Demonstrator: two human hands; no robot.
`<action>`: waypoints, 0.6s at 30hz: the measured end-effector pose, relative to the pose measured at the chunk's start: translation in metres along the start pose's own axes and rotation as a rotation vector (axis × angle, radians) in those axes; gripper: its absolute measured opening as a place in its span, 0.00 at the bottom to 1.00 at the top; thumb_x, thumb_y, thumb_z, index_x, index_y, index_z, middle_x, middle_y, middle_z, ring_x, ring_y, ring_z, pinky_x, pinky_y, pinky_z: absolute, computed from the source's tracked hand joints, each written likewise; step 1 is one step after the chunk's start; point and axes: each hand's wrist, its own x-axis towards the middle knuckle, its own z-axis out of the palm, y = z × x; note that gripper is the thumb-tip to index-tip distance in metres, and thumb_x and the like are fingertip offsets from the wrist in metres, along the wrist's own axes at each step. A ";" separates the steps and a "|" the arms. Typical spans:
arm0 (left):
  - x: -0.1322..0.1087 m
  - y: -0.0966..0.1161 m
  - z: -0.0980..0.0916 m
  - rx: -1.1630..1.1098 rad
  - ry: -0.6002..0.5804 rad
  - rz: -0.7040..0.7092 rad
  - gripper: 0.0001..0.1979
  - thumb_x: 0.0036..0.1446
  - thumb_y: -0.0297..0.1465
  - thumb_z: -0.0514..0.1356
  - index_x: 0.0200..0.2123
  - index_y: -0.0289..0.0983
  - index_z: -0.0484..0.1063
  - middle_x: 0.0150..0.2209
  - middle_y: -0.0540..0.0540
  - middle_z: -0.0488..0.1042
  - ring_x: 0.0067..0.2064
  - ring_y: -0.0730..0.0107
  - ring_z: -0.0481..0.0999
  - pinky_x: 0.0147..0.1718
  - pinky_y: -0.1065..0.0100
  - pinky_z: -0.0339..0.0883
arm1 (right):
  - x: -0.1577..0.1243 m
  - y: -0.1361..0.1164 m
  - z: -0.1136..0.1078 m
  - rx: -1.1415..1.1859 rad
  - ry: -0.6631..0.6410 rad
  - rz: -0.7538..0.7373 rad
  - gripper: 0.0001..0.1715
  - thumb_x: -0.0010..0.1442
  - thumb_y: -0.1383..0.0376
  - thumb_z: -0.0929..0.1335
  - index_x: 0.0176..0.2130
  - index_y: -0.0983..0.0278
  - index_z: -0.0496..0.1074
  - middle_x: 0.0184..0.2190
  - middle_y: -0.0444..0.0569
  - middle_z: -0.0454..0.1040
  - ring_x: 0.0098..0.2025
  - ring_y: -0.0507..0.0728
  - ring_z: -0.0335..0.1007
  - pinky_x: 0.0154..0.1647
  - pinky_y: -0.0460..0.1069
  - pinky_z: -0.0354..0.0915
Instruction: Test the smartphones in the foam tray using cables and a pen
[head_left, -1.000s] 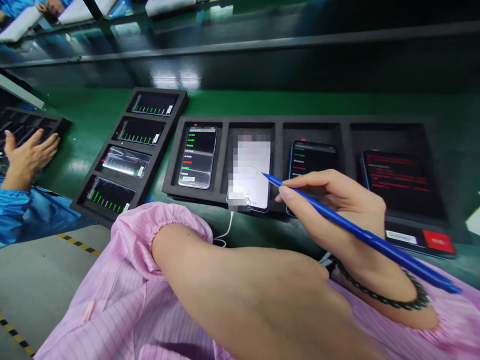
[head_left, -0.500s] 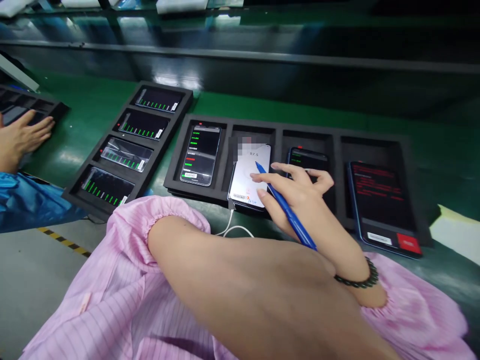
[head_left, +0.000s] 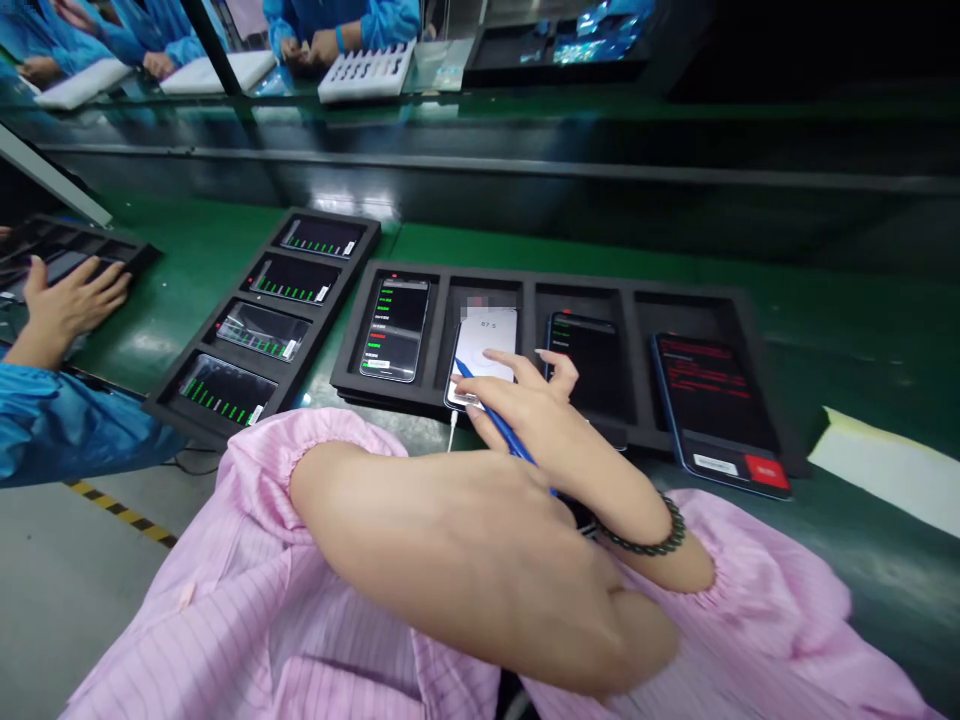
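Observation:
My right hand (head_left: 536, 405) is closed round a blue pen (head_left: 504, 425), its tip over the lower left of a phone with a lit white screen (head_left: 487, 335). A white cable (head_left: 452, 432) is plugged into that phone's lower end. The phone lies in a black tray (head_left: 442, 290) between a phone with green and red text lines (head_left: 395, 330) and a dark-screened phone (head_left: 585, 350). At the tray's right end rests a phone with red text (head_left: 712, 410). My left hand (head_left: 577, 590) crosses in front of my chest, below my right wrist; its fingers are hidden.
Left of the tray, a second black tray (head_left: 306, 385) holds several phones with green bars. A co-worker's hand (head_left: 75, 300) touches another black tray (head_left: 127, 245) at far left. White paper (head_left: 892, 465) lies at right. People in blue sleeves sit across the bench by white trays (head_left: 367, 72).
The view has tilted up, showing the people across the bench. My right hand and the pen tip have moved to the phone's lower left. My left hand has drawn back from the lower right.

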 end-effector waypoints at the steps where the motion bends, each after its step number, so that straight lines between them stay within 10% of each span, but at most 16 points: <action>1: -0.002 0.000 -0.005 0.030 -0.030 0.055 0.13 0.66 0.34 0.60 0.28 0.39 0.74 0.23 0.50 0.75 0.24 0.71 0.70 0.29 0.64 0.64 | -0.001 0.002 -0.001 -0.018 0.031 -0.004 0.14 0.68 0.67 0.61 0.43 0.58 0.75 0.39 0.49 0.82 0.59 0.68 0.67 0.60 0.70 0.43; 6: -0.043 -0.008 -0.012 0.011 -0.007 -0.343 0.14 0.67 0.40 0.60 0.38 0.35 0.77 0.29 0.46 0.80 0.30 0.66 0.78 0.30 0.66 0.65 | -0.018 0.018 -0.018 -0.088 0.189 0.007 0.10 0.66 0.67 0.64 0.36 0.59 0.75 0.34 0.46 0.82 0.54 0.65 0.71 0.60 0.66 0.43; 11: -0.064 -0.032 0.023 -0.149 0.023 -0.898 0.14 0.65 0.40 0.61 0.45 0.35 0.77 0.33 0.47 0.82 0.31 0.66 0.80 0.31 0.69 0.65 | -0.029 0.018 -0.025 -0.029 0.175 -0.078 0.07 0.67 0.65 0.65 0.40 0.59 0.75 0.36 0.45 0.82 0.53 0.63 0.72 0.58 0.63 0.45; 18: -0.030 -0.044 0.058 -0.103 0.173 -1.058 0.17 0.62 0.45 0.63 0.41 0.36 0.78 0.33 0.47 0.82 0.31 0.64 0.79 0.33 0.68 0.62 | -0.029 0.022 -0.018 -0.049 0.144 -0.138 0.13 0.69 0.54 0.67 0.45 0.60 0.74 0.40 0.48 0.83 0.55 0.65 0.70 0.58 0.63 0.42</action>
